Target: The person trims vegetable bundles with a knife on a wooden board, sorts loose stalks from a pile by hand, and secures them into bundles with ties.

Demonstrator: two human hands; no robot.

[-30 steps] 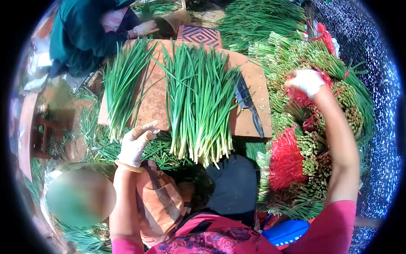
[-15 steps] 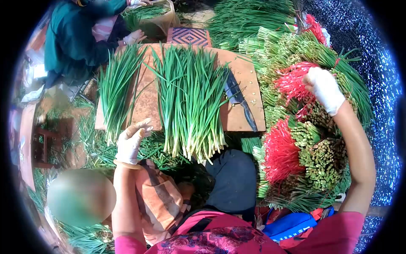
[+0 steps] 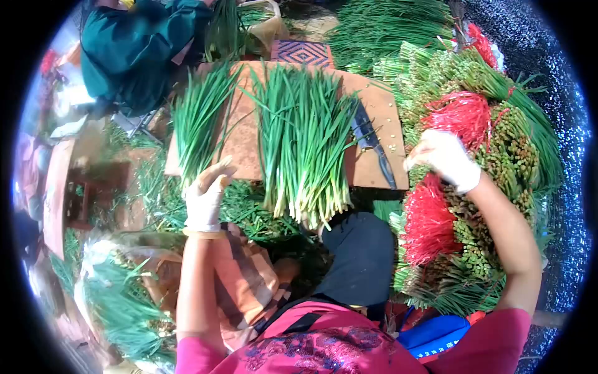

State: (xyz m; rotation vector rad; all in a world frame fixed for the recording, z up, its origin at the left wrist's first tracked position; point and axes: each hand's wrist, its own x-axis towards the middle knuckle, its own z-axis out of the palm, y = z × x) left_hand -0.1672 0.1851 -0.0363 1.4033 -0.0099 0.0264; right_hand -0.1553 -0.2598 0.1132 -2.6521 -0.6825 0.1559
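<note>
At centre left, my left hand (image 3: 207,198) gapes by chives (image 3: 202,121) on a sunlit board (image 3: 246,146), my right hand's (image 3: 447,159) grip unreadable.

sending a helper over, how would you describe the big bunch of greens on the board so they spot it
Find the orange-brown board in the middle of the picture. On it, between a smaller bunch on the left and a dark knife on the right, lies the big bunch of greens, pale stem ends overhanging the near edge. It is the wider of the two bunches.
</note>
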